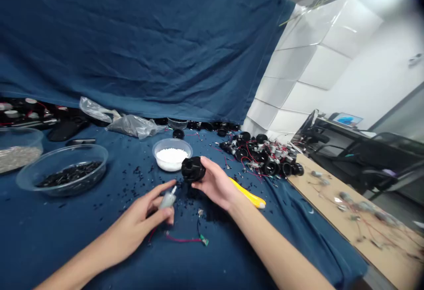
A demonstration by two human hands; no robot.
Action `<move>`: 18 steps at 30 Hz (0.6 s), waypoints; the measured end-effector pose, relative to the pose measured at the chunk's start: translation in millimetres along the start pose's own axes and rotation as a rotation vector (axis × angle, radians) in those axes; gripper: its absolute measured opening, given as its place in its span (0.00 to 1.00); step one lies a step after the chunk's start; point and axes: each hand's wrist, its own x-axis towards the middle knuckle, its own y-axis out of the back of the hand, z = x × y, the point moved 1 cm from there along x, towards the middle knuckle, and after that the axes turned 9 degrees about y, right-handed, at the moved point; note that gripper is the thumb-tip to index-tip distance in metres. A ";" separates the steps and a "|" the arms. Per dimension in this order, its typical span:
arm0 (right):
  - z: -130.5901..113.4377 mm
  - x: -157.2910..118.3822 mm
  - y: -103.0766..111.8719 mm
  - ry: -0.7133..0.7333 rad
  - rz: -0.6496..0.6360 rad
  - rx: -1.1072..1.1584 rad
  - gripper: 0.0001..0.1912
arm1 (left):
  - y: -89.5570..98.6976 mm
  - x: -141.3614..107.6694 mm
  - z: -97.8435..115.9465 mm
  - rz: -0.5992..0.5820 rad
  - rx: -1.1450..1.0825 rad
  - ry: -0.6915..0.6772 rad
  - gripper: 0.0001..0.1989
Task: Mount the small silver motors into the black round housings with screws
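My left hand (139, 224) grips a small translucent grey bottle with a narrow nozzle (168, 200) between fingers and thumb. My right hand (215, 183) holds a black cylindrical plastic housing (192, 169) by its side, with the nozzle tip a little below it and apart. A yellow-handled tool (249, 193) lies under my right wrist. Just beyond the housing stands a white bowl of white granules (171, 156). A thin red and black wire with a small green connector (202, 239) lies below my hands.
Black bits are scattered over the blue cloth (99, 241). A clear bowl of black pieces (62, 148) and a bowl of grey granules (16, 136) stand left. Black parts with red wires (261, 157) are heaped right, beside a wooden board (331, 201). Plastic bags (132, 126) lie behind.
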 end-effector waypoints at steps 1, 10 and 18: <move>4.8 -6.3 -6.2 0.010 0.013 0.023 0.25 | 2.6 0.1 4.7 0.029 0.043 -0.021 0.26; 29.4 -17.7 -16.1 0.021 0.008 0.035 0.31 | -2.1 -7.9 17.4 0.242 0.365 -0.008 0.18; 46.3 -21.9 -12.4 0.130 -0.057 -0.133 0.30 | -9.9 -7.9 15.9 0.228 0.423 0.062 0.20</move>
